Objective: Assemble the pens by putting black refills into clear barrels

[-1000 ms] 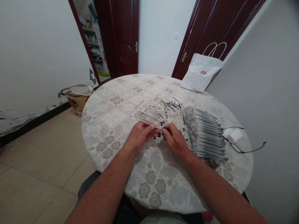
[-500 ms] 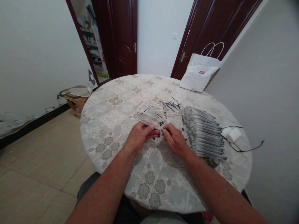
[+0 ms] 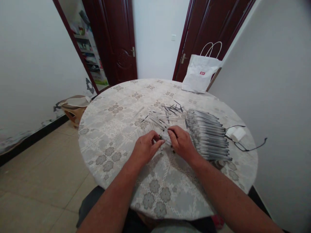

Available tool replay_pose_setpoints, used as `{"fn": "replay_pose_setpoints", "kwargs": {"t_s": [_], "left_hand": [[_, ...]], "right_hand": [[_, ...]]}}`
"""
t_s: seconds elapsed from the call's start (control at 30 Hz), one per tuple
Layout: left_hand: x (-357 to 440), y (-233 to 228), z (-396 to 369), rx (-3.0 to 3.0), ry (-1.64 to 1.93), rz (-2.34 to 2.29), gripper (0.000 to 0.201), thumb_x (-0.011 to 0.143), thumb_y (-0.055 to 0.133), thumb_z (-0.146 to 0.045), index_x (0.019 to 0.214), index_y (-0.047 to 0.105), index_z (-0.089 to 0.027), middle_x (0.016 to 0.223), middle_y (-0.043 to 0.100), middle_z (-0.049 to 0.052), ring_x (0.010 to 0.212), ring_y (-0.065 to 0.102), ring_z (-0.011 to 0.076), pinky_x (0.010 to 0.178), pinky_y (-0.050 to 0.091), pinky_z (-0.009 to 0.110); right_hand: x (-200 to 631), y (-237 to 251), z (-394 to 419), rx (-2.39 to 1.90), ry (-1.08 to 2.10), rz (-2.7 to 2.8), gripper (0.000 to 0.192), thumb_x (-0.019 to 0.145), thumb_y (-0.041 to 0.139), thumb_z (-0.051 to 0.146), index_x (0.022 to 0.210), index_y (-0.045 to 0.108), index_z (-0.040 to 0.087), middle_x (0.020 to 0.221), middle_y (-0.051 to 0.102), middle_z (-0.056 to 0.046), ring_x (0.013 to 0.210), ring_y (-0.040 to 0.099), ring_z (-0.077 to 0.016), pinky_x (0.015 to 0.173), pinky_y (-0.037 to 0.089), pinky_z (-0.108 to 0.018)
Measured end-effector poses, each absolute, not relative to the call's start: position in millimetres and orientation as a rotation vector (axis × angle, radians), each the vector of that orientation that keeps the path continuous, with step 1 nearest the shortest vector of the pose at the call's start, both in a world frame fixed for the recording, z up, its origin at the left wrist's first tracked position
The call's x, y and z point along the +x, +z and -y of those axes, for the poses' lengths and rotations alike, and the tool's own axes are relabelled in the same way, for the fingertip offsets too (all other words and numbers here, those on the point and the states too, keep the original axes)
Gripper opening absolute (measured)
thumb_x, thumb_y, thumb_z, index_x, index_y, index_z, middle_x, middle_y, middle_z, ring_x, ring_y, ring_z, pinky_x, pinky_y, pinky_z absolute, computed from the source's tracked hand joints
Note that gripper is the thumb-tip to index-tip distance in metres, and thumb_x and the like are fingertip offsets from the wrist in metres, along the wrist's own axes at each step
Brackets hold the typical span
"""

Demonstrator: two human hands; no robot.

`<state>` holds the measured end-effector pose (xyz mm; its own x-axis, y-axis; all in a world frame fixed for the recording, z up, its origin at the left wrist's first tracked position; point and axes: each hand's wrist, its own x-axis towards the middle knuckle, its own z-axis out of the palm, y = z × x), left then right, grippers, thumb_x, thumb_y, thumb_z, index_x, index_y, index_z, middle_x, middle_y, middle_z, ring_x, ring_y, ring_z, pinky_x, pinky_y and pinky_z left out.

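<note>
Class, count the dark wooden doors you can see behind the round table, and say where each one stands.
2. One door stands at the back left, beside an open doorway showing shelves. The other door is at the back right, behind the white paper bag on the table.

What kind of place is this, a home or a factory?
Most likely a room in a home: a round table with a flowered cloth, dark wooden doors, and a white paper bag against the wall.

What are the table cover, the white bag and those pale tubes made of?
Table cover: probably vinyl, with a faint sheen and printed lace flowers. Bag: likely paper, matte, creased, with cord handles. Tubes: seemingly translucent plastic, pale grey and slightly glossy.
</note>
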<state>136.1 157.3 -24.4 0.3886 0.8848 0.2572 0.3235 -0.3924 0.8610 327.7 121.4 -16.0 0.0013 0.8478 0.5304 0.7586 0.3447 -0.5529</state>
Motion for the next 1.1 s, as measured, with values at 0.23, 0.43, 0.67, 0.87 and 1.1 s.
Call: {"fn": "replay_pose_setpoints", "kwargs": {"t_s": [0.23, 0.43, 0.67, 0.87, 1.1], "left_hand": [[140.8, -31.9, -151.7, 2.632, 0.383, -1.074, 0.016, 0.086, 0.067, -0.025, 0.101, 0.071, -0.027, 0.1, 0.069, 0.01, 0.1, 0.062, 0.0283, 0.081, 0.046, 0.035], [146.5, -35.5, -150.5, 2.752, 0.295, -1.075, 0.016, 0.093, 0.054, -0.024, 0.099, 0.069, -0.025, 0.098, 0.068, 0.01, 0.096, 0.062, 0.0276, 0.075, 0.046, 0.034], [153.9, -36.0, -146.8, 2.771, 0.273, -1.12, 0.018, 0.095, 0.051, -0.024, 0.102, 0.068, -0.024, 0.1, 0.065, 0.012, 0.097, 0.06, 0.028, 0.076, 0.048, 0.036], [152.9, -36.7, -144.8, 2.691, 0.351, -1.18, 0.025, 0.091, 0.051, -0.015, 0.109, 0.065, -0.022, 0.103, 0.063, 0.011, 0.093, 0.061, 0.0251, 0.078, 0.049, 0.035], [131.7, -29.9, -172.6, 1.724, 1.038, -1.182, 0.024, 0.094, 0.052, -0.031, 0.108, 0.067, -0.019, 0.08, 0.064, 0.003, 0.075, 0.064, 0.0191, 0.075, 0.052, 0.033]], "right_hand": [[342.1, -16.5, -124.9, -1.512, 0.061, 1.465, 0.023, 0.102, 0.047, 0.038, 0.109, 0.063, 0.023, 0.086, 0.07, -0.004, 0.076, 0.065, -0.0204, 0.076, 0.048, -0.03], [341.8, -16.3, -125.3, -1.48, 0.034, 1.47, 0.021, 0.101, 0.049, 0.037, 0.107, 0.063, 0.023, 0.086, 0.07, -0.004, 0.077, 0.065, -0.02, 0.077, 0.049, -0.03], [342.1, -16.6, -125.7, -1.46, 0.022, 1.479, 0.02, 0.1, 0.051, 0.036, 0.105, 0.064, 0.022, 0.089, 0.069, -0.004, 0.077, 0.063, -0.019, 0.077, 0.049, -0.03], [340.3, -14.1, -124.2, -1.439, -0.004, 1.495, 0.018, 0.1, 0.051, 0.034, 0.103, 0.064, 0.021, 0.089, 0.069, -0.004, 0.078, 0.063, -0.0182, 0.078, 0.049, -0.029], [340.6, -14.6, -121.7, -1.431, 0.045, 1.481, 0.02, 0.099, 0.05, 0.034, 0.103, 0.064, 0.021, 0.086, 0.069, -0.003, 0.076, 0.063, -0.0178, 0.074, 0.048, -0.029]]}}
